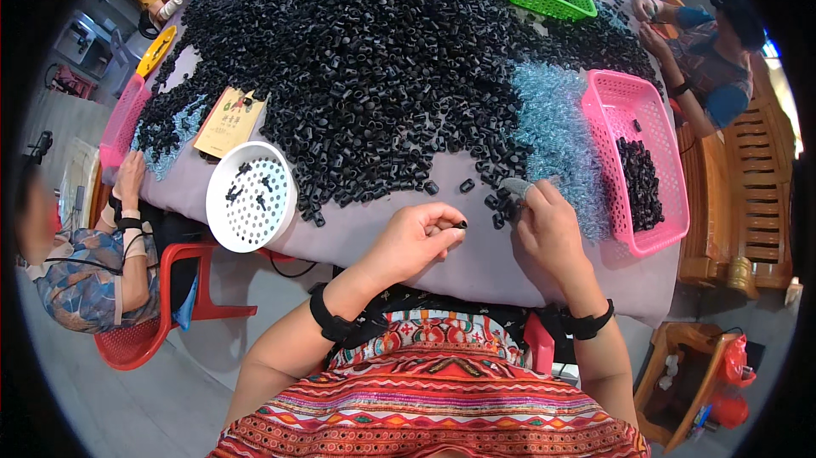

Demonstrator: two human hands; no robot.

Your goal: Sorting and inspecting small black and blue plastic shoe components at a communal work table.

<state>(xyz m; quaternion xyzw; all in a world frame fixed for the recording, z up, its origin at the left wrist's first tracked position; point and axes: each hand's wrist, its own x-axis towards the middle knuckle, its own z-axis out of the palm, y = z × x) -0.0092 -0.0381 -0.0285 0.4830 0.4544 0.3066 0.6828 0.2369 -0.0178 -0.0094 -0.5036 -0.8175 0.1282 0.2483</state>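
Observation:
My left hand point(412, 241) is closed in a pinch on a small black plastic sleeve point(460, 225), held just above the cloth near the table's front edge. My right hand point(551, 224) is at the near edge of the pile of black plastic sleeves point(365, 58), beside a heap of small transparent bluish pieces point(557, 139). A grey cover point(515, 188) sits on one of its fingertips. The fingers are bent together, and what they hold, if anything, is hidden. A few loose black sleeves point(467, 186) lie between the two hands.
A pink basket point(633, 79) with black parts stands right; a white perforated bowl point(223, 221) with several black pieces stands left, beside a yellow booklet point(229, 125). A green basket point(552, 5) stands at the far side. Other people sit left, far left and right.

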